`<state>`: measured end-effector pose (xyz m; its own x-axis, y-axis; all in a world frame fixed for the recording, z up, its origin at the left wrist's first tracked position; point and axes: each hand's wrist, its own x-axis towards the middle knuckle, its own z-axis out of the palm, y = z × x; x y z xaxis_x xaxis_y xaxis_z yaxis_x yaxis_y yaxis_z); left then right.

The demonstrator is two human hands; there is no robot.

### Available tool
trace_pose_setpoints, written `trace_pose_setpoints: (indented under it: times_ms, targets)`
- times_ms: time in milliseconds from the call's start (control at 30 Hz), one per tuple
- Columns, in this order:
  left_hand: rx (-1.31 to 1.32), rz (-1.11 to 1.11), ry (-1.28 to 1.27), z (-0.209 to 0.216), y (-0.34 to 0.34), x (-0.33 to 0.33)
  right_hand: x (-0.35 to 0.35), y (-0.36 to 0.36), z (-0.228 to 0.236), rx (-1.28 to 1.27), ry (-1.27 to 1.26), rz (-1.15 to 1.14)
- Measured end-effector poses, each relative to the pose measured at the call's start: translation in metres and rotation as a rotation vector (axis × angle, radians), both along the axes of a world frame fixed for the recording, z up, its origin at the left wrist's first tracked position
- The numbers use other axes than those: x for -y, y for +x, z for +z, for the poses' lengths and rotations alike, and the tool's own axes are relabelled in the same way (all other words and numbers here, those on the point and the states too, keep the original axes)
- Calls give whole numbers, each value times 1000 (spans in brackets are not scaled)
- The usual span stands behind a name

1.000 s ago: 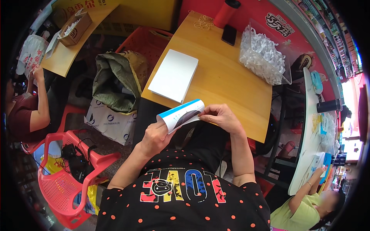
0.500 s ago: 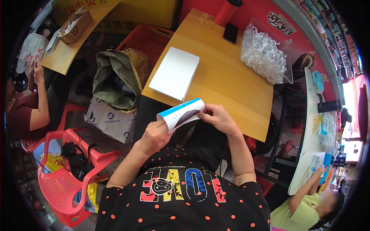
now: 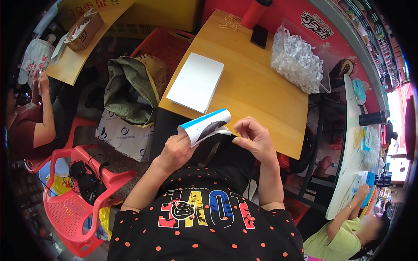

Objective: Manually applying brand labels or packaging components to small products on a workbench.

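My left hand (image 3: 177, 152) is closed on the lower left end of a curled printed paper sheet (image 3: 204, 125), white with a blue band and a dark printed patch. Part of the left fingers is hidden behind the paper. At the sheet's right end a loose white flap (image 3: 221, 131) stands out. Just to the right of it is my right hand (image 3: 257, 138), off the paper, thumb and forefinger apart with nothing visible between them. Beyond the sheet, a stack of white paper (image 3: 196, 82) lies on the wooden table (image 3: 257, 91).
A clear bin (image 3: 298, 58) of white paper strips stands on the table's right, near a black phone (image 3: 259, 36), a red bottle (image 3: 256, 14) and rubber bands (image 3: 230, 22). Left are an open sack (image 3: 130, 89) and a red chair (image 3: 69, 204). Two people sit at either side.
My right hand has let go of the sheet's right end and drawn slightly right, its fingers parting. The white flap now shows there. My left hand keeps its hold.
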<state>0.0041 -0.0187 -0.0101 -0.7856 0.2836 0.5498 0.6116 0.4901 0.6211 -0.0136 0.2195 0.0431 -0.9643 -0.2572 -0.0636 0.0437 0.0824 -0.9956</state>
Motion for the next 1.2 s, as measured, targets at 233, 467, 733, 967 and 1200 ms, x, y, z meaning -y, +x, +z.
trace_pose_setpoints:
  times_ms: [233, 467, 733, 967, 1200]
  targets:
    - [50, 20, 41, 2, -4, -5, 24, 3, -13, -711, 439, -6]
    - [11, -8, 15, -11, -10, -14, 43, 22, 36, -962, 82, 527]
    - [751, -100, 930, 0, -4, -16, -64, -98, 94, -809, 345, -639]
    - [916, -44, 1268, 8, -12, -1, -157, -187, 34, -892, 1058, -804]
    - [931, 49, 1297, 3, -21, 3, 34, -30, -18, -476, 168, -291]
